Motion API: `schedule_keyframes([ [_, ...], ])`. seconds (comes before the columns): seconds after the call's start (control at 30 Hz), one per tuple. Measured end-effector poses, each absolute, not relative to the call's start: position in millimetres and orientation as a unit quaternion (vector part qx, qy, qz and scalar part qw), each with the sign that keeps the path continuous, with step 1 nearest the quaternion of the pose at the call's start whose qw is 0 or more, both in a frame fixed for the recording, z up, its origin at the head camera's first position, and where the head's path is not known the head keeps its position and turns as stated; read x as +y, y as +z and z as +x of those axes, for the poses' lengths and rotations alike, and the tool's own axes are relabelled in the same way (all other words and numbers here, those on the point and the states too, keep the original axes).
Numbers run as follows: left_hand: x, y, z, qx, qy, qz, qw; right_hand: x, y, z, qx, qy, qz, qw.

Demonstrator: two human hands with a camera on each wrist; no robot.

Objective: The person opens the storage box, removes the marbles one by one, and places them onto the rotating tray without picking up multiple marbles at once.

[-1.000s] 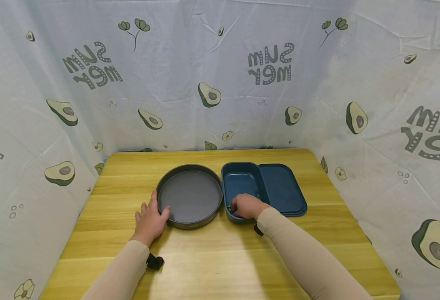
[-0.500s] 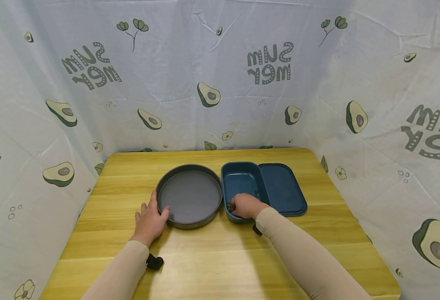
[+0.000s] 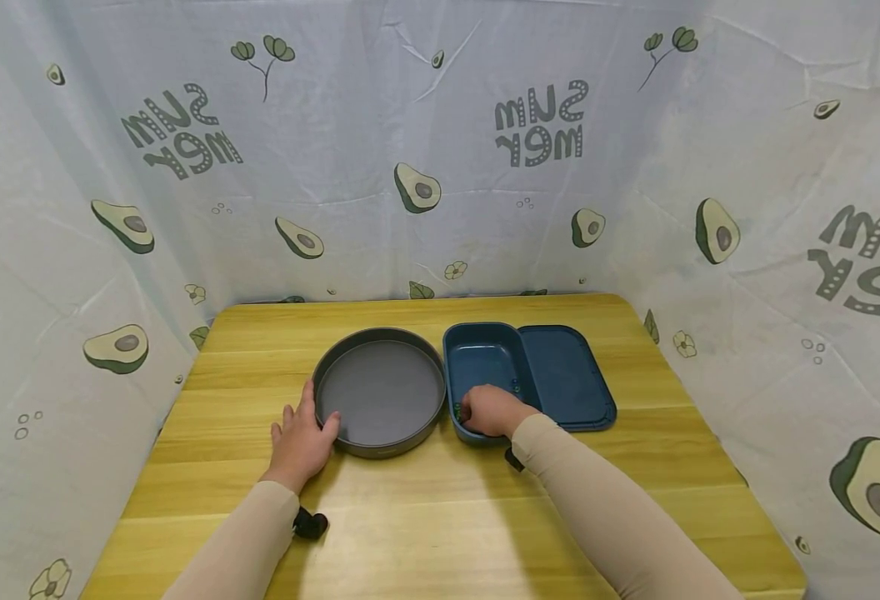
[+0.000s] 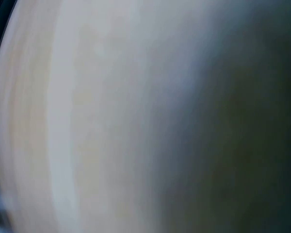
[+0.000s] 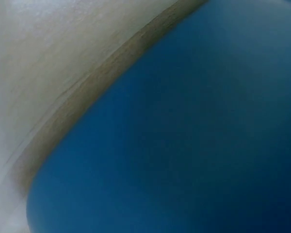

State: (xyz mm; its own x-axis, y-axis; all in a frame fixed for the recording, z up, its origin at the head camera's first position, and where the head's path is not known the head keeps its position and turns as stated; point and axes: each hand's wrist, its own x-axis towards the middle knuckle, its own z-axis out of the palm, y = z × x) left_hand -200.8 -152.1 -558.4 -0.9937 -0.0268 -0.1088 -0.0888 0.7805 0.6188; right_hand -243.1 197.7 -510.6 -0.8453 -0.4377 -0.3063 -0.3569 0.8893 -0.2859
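Observation:
A round dark grey pan [image 3: 383,387] sits on the table, its left side against my left hand [image 3: 301,442]. That hand lies with fingers spread, the thumb over the pan's rim and the fingertips along its outer wall. My right hand [image 3: 494,410] reaches down into the front of a deep blue box [image 3: 482,357], fingers bent and their tips hidden. Small green pieces [image 3: 457,412] lie right by those fingers, and more small green pieces [image 3: 516,387] rest at the box's right side. I cannot tell whether the right fingers pinch one. The box's blue wall [image 5: 150,145] fills much of the right wrist view.
A flat blue lid [image 3: 571,379] lies to the right of the box, close against it. The pan and box stand side by side on a wooden table [image 3: 410,533]. A patterned curtain [image 3: 365,108] encloses the back and sides. The left wrist view is blurred.

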Motion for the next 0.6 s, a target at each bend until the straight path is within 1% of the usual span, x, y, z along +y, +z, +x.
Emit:
schedule_keyframes([
  [0.23,-151.5,-557.7,-199.8,0.942,0.331,-0.031,0.050,201.2,-509.0,-242.9,0.953,-0.126,-0.193,0.195],
  [0.6,-151.9,-556.5,-199.1,0.941,0.333,-0.031,0.050,205.7,-505.2,-241.0,0.956,-0.141,-0.184,0.181],
])
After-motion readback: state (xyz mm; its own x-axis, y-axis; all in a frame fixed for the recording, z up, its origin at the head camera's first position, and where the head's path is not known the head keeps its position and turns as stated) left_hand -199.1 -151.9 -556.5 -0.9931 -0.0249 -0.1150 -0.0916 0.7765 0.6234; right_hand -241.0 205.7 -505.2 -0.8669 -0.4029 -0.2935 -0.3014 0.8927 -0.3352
